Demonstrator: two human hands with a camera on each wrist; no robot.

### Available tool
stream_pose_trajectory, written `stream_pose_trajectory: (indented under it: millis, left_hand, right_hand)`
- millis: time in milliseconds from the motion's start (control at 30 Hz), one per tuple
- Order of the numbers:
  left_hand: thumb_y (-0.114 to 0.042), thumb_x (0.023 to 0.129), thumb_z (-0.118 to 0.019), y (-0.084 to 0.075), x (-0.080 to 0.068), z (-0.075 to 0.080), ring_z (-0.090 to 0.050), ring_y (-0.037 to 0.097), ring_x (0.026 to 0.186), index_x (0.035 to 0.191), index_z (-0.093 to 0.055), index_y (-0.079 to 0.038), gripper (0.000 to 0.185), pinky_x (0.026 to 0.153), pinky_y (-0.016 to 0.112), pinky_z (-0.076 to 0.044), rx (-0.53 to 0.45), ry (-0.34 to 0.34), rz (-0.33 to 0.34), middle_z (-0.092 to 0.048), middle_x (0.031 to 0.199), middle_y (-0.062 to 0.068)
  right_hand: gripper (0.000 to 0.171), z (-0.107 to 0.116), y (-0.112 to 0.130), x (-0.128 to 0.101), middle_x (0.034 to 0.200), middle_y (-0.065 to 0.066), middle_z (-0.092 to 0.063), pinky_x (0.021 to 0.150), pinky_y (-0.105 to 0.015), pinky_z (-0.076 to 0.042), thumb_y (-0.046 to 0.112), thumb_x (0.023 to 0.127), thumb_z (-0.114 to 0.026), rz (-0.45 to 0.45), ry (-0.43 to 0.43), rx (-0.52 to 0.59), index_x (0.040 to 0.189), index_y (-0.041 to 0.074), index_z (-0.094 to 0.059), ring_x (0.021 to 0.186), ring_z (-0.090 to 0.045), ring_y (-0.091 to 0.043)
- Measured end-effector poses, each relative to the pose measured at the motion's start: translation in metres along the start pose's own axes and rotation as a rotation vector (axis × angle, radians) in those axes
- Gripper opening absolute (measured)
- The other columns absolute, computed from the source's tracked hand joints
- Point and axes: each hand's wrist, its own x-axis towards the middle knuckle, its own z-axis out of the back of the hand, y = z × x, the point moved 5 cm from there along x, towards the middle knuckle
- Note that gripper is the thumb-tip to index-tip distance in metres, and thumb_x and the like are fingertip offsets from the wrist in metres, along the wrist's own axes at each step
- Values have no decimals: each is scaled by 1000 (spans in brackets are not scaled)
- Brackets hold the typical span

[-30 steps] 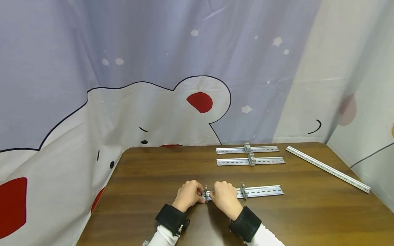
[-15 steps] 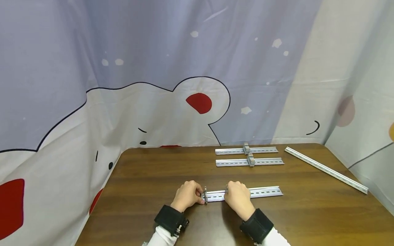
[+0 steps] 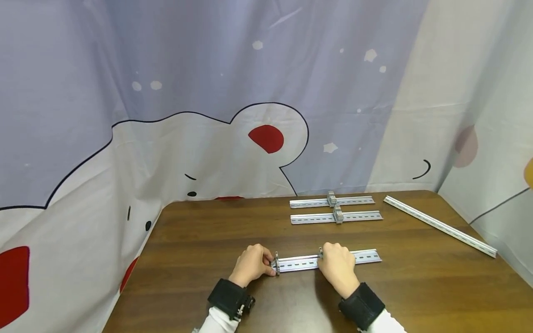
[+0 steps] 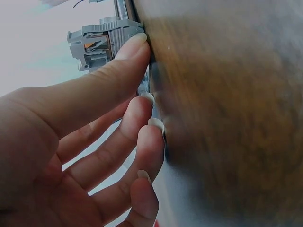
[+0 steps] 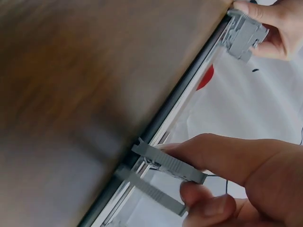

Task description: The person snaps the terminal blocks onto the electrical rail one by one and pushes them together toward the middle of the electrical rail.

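Between the two hands lies a silver rail [image 3: 326, 261] on the brown counter [image 3: 200, 259]. The left hand [image 3: 251, 265] is at the rail's left end, with its fingers curled around a small grey clip [image 4: 97, 42] that sits on the rail there. The right hand [image 3: 338, 267] is farther along the same rail, and its thumb and fingers pinch another grey clip [image 5: 163, 172] on the rail. Beyond the right hand, well apart from it, two more short rails [image 3: 335, 216] lie side by side, each with a clip on it. Off to the right of that hand lies a long bare rail [image 3: 439, 225].
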Motion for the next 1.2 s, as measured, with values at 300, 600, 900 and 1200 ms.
stream_pose_trajectory:
  millis: [300, 600, 900, 1200]
  left_hand:
    - [-17, 59, -91, 1, 0, -1, -54, 5, 60, 83, -75, -14, 29, 53, 27, -40, -11, 2, 6, -67, 68, -5]
    - [-16, 59, -91, 1, -1, 0, -53, 5, 60, 83, -75, -13, 29, 53, 27, -40, -13, 2, 6, -64, 66, -7]
    - [-11, 64, -86, -6, 0, -6, -47, 6, 54, 69, -68, -18, 20, 49, 25, -36, 10, -12, -22, -54, 59, -11]
    - [-13, 65, -85, -12, -2, -2, -40, 3, 51, 64, -63, -19, 23, 49, 22, -34, 204, -27, -156, -46, 55, -13]
  right_hand:
    - [27, 3, -6, 1, 59, -14, -63, 39, -43, -37, 7, 67, -71, -14, 8, -1, 51, 12, -49, 53, -59, -35]
    - [33, 11, 19, -1, 61, -16, -65, 42, -44, -41, 24, 74, -79, 23, -20, 34, 56, 10, -55, 55, -62, -37]
    - [41, -11, 96, -7, 52, -2, -51, 40, -35, -38, 25, 76, -76, 187, 60, 109, 50, 16, -46, 46, -51, -20]
    - [30, -20, 104, -4, 56, -6, -59, 41, -40, -43, 16, 60, -80, 169, 28, 81, 51, 14, -51, 50, -59, -27]
